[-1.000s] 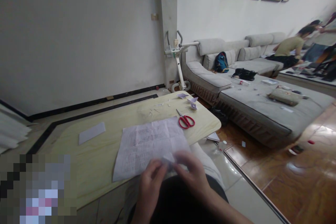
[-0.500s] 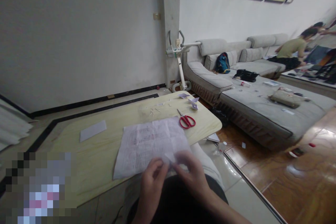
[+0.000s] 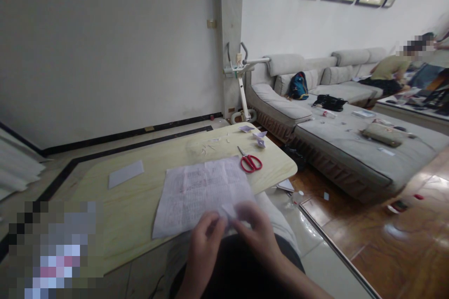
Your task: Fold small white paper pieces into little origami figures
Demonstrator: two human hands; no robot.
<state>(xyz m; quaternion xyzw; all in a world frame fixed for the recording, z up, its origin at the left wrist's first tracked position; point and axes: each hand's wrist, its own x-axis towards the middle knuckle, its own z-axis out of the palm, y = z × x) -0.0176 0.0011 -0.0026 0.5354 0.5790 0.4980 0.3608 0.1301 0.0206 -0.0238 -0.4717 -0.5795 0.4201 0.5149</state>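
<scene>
A small piece of folded white paper (image 3: 229, 211) is pinched between my two hands, just above the near edge of the table. My left hand (image 3: 209, 233) grips its left side, fingers curled. From the right, my right hand (image 3: 255, 226) holds it between thumb and fingers. Beneath and beyond them lies a large creased printed sheet (image 3: 201, 191), spread flat. Red-handled scissors (image 3: 250, 162) rest at the sheet's far right corner, blades slightly apart. Several small folded paper shapes (image 3: 259, 135) stand near the table's far right end.
The pale wooden table (image 3: 136, 224) also carries a white paper stack (image 3: 126, 174) on the left and thin paper scraps (image 3: 208, 148) farther back. To the right are a grey sofa (image 3: 336, 149), a plastic bottle (image 3: 297, 197) on the floor, and a seated person (image 3: 389, 70).
The view has shifted very slightly. Both hands stay in nearly the same place, still holding the small folded paper.
</scene>
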